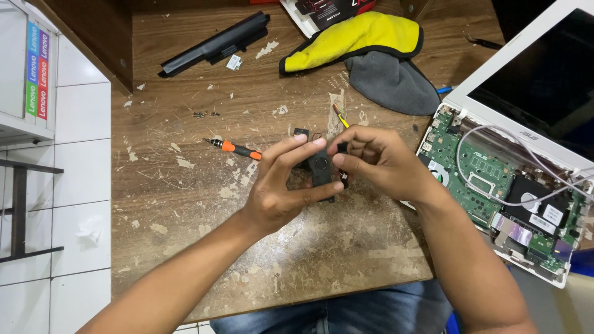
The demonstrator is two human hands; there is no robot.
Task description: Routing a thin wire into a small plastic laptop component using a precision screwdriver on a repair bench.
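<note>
Worn wooden table (185,204): screwdriver (234,148), black battery (215,43), yellow cloth (356,36), grey cloth (391,83), opened laptop (513,185).

Both hands, left hand (281,188) and right hand (377,159), pinch a small black part (319,168) above the worn wooden table (185,204).

Table (185,204): bare wood, rough, scuffed, flecked with pale patches. Small part (320,168) at centre: matt black plastic. Screwdriver (235,148), left of it: metal shaft, orange-and-black plastic grip. Far cloth (365,34): soft yellow fabric; grey pad (393,83) matt. Right, laptop (495,179): white plastic shell, glossy green board.
</note>
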